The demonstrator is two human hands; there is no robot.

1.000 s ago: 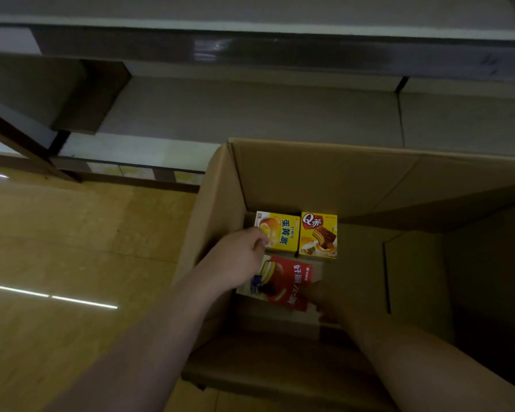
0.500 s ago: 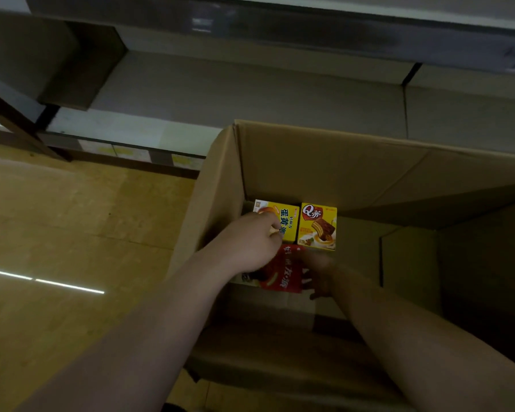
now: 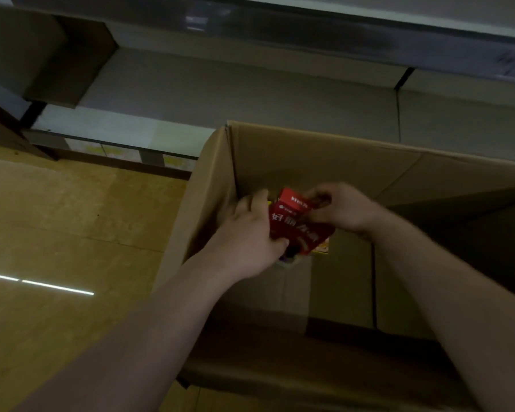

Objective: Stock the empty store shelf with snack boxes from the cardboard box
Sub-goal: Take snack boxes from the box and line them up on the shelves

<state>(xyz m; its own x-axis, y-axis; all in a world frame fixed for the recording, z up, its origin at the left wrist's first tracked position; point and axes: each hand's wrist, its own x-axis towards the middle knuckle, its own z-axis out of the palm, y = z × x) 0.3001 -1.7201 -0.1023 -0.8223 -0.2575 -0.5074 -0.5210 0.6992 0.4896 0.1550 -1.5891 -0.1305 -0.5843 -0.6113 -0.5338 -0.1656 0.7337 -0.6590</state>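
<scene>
Two hands, left (image 3: 247,233) and right (image 3: 339,209), grip one red snack box (image 3: 298,224) (tilted) inside one cardboard box (image 3: 324,156).

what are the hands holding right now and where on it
Both hands grip the red snack box: left hand on its left side and lower corner, right hand at its upper right end.

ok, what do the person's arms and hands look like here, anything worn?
Both forearms are bare as far as the frame shows: no sleeves in view. The left hand and right hand are bare too, with no gloves. No watch, band or ring is visible, though the light is dim and the picture soft. No markings can be made out.
</scene>
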